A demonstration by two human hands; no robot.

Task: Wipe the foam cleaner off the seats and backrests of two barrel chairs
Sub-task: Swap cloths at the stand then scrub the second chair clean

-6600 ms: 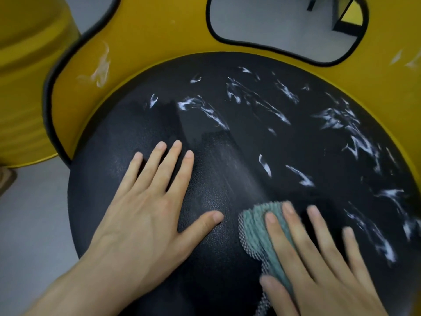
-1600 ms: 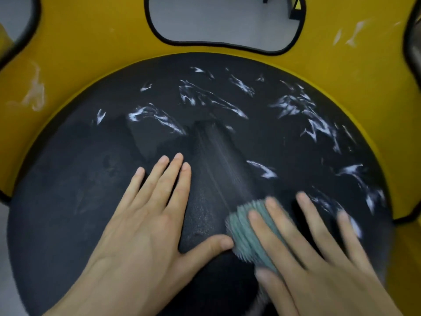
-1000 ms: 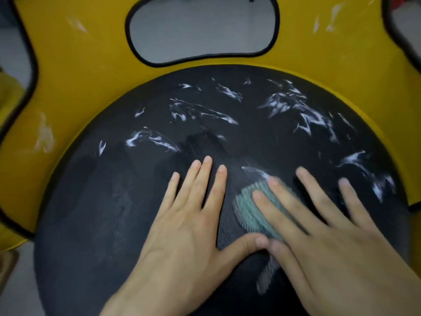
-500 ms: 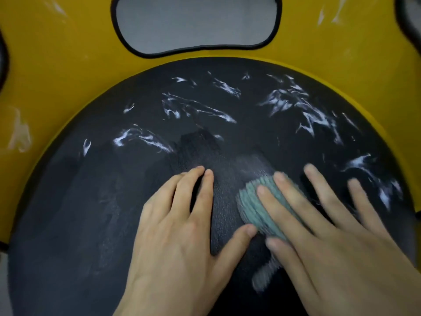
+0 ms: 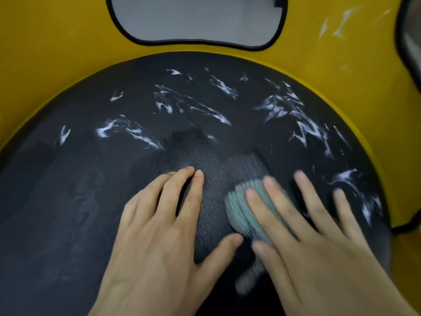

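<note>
A round black seat [image 5: 68,190] of a yellow barrel chair fills the view. White foam streaks [image 5: 293,115] lie across its far half and right side. My right hand [image 5: 307,236] presses flat, fingers spread, on a green cloth [image 5: 248,208] near the seat's middle; the cloth is motion-blurred. My left hand [image 5: 159,236] rests on the seat just left of the cloth, fingers together and slightly bent, thumb out toward the cloth. The seat's near left part looks dull with no streaks.
The yellow backrest [image 5: 68,42] curves round the seat, with a black-rimmed cut-out [image 5: 196,19] at the top middle. Foam smears [image 5: 339,21] mark the backrest at the upper right. Another black-edged opening [image 5: 410,30] shows at the right edge.
My right hand has pushed the cloth forward from the seat's near edge toward its middle, wiping a streak there away. My left hand has shifted right, its fingers drawn together.
</note>
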